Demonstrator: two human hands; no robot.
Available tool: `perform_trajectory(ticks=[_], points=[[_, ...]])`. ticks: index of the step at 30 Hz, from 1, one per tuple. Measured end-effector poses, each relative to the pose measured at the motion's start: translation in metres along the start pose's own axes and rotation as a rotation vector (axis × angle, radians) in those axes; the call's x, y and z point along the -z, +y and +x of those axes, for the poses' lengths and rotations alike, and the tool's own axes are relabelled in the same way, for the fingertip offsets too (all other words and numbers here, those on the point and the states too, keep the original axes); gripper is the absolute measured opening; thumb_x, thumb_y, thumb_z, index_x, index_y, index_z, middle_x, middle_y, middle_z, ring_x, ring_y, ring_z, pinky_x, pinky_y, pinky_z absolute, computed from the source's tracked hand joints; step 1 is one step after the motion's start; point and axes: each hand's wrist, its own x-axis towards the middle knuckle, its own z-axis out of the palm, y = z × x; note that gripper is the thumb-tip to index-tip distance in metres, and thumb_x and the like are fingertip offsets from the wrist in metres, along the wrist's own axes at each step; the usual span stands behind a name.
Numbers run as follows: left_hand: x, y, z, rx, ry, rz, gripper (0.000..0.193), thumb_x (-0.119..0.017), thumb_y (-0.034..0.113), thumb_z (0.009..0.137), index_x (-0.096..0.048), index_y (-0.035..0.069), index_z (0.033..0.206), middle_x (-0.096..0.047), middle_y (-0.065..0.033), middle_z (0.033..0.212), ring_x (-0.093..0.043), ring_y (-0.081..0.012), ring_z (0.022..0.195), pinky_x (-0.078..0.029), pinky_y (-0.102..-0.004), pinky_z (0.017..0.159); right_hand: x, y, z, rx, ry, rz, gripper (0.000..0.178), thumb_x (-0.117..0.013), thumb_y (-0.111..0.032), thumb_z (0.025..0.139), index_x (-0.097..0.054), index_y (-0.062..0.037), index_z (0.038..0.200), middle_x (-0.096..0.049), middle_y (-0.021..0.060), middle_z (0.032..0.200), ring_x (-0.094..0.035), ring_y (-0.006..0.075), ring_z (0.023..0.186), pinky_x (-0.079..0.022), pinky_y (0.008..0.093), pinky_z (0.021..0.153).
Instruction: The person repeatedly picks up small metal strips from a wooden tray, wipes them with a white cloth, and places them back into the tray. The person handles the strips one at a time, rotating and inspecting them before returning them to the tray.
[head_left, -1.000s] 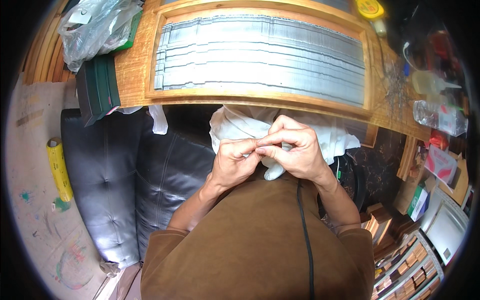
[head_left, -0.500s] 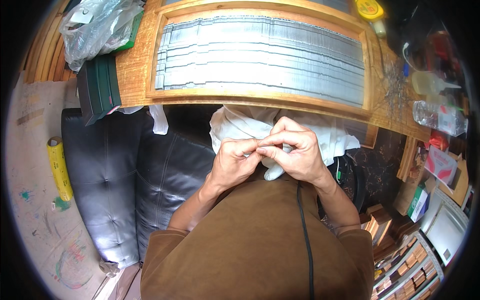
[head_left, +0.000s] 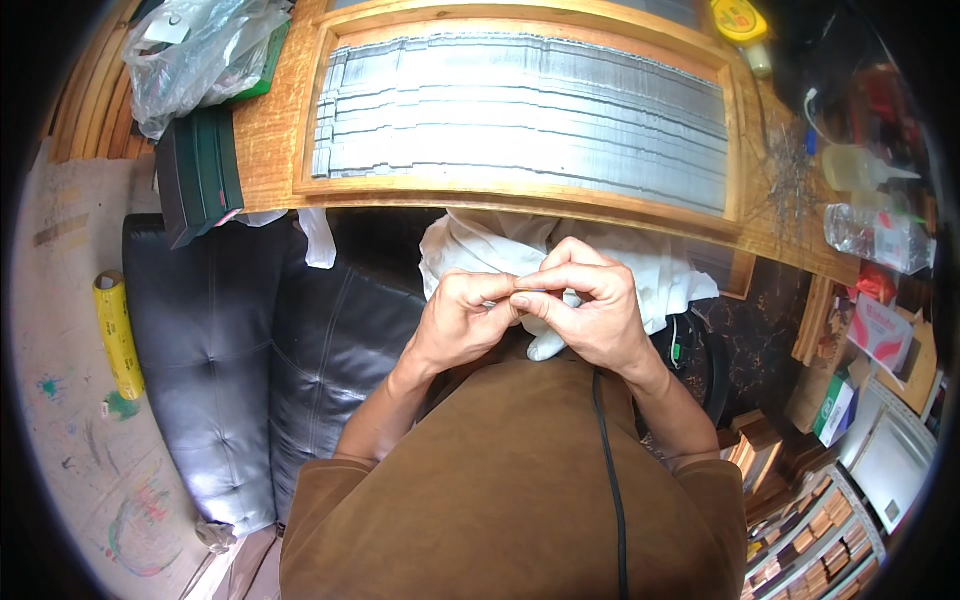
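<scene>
My left hand [head_left: 464, 318] and my right hand [head_left: 592, 308] meet fingertip to fingertip over my lap. Thumbs and forefingers are pinched together; whatever lies between them is too small or too hidden to name. Beneath and behind both hands a white cloth [head_left: 472, 243] is spread, hanging below the table edge. Just beyond it, on the wooden table [head_left: 268, 150], a wood-framed tray [head_left: 440, 189] holds rows of thin, silvery-grey strips [head_left: 520, 110] packed side by side.
A black tufted sofa [head_left: 205, 370] stands at my left, with a yellow roll [head_left: 119, 335] beside it. On the table are a dark green box [head_left: 200, 175], a plastic bag [head_left: 195, 60], a yellow tape measure [head_left: 740, 20], scattered thin metal pieces [head_left: 793, 190] and a clear bottle [head_left: 870, 236].
My left hand has tilted up very slightly. Both hands otherwise keep their pinch in the same place.
</scene>
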Motion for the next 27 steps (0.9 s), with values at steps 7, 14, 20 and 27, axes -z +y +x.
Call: perform_trajectory(ticks=[7,14,20,27], points=[[0.005,0.005,0.001,0.045,-0.033,0.002,0.013,-0.073,0.002,0.094,-0.076,-0.004,0.105,-0.069,-0.0058,0.071,-0.057,-0.0055,0.064,-0.045,-0.0255,0.055,0.002,-0.003,-0.002,0.034,0.02,-0.029,0.019,-0.081,0.005,0.083,-0.079,0.0004,0.102,-0.069,0.007,0.087,-0.066,0.013,0.075,-0.053,0.0254,0.064],[0.003,0.001,0.002,-0.02,-0.016,0.028,0.012,-0.073,0.003,0.094,-0.076,-0.003,0.103,-0.065,-0.0075,0.065,-0.054,-0.0058,0.059,-0.042,-0.0272,0.052,0.003,-0.002,-0.004,0.023,0.015,-0.024,0.019,-0.081,0.004,0.084,-0.08,-0.0002,0.102,-0.069,0.0069,0.086,-0.067,0.0134,0.075,-0.053,0.026,0.064],[0.003,0.002,0.001,-0.013,-0.018,0.065,0.011,-0.073,0.002,0.092,-0.076,-0.002,0.102,-0.065,-0.0085,0.065,-0.056,-0.0079,0.057,-0.043,-0.0282,0.052,0.002,-0.003,-0.004,0.019,0.029,0.0,0.017,-0.081,0.004,0.084,-0.08,-0.0004,0.101,-0.069,0.0067,0.085,-0.066,0.0129,0.073,-0.053,0.0257,0.064],[0.001,0.008,0.002,-0.015,-0.005,0.045,0.017,-0.073,0.001,0.092,-0.078,-0.001,0.108,-0.075,-0.0128,0.078,-0.067,-0.0107,0.065,-0.051,-0.0269,0.059,0.001,0.0,-0.005,0.031,0.039,0.013,0.014,-0.082,0.003,0.084,-0.079,-0.0004,0.097,-0.069,0.0067,0.084,-0.066,0.0126,0.073,-0.052,0.0258,0.063]])
